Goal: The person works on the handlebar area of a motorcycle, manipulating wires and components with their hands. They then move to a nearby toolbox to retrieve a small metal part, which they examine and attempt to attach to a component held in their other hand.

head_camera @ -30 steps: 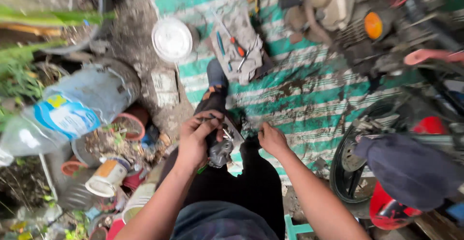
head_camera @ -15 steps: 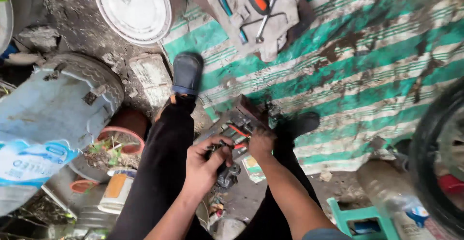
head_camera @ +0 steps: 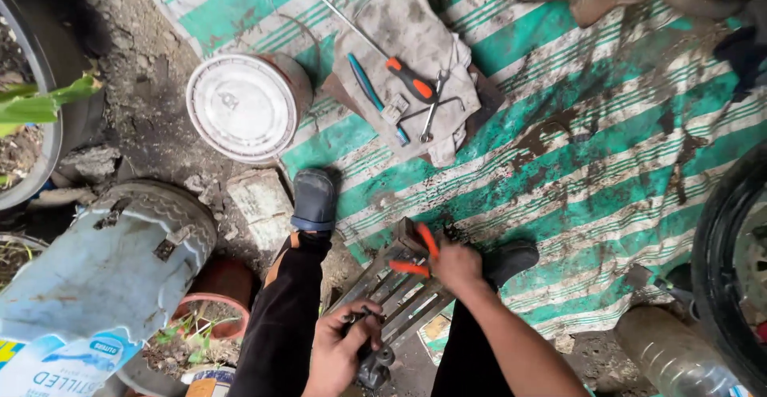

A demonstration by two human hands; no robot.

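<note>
Gripping a small dark metal part [head_camera: 369, 365] low in the view, the left hand [head_camera: 342, 351] has its fingers curled tight around it, just above the person's lap. Under it lies a slatted metal rack [head_camera: 395, 293], grey and worn, slanting up between the two legs in black trousers. The right hand [head_camera: 455, 265] rests on the upper end of that rack, its fingers closed on a pair of orange-handled pliers [head_camera: 417, 255], whose handles stick out to the left of the knuckles; the pliers' nose is hidden, so what it bites cannot be told.

A grey shoe [head_camera: 314, 199] stands beside the rack on the left, a black shoe [head_camera: 511, 260] on the right, both on the edge of a dirty green-and-white striped mat [head_camera: 607, 149]. Left of the legs lie a pale blue drum [head_camera: 104, 277] on its side and a red flowerpot [head_camera: 209, 305].

Farther up, a white bucket lid [head_camera: 240, 108] sits at the mat's edge. Beside it a grey cloth [head_camera: 407, 21] carries an orange-handled screwdriver [head_camera: 409, 78], a blue-handled tool [head_camera: 369, 84] and a small spanner [head_camera: 432, 108]. A black tyre [head_camera: 723, 253] curves in at the right.
</note>
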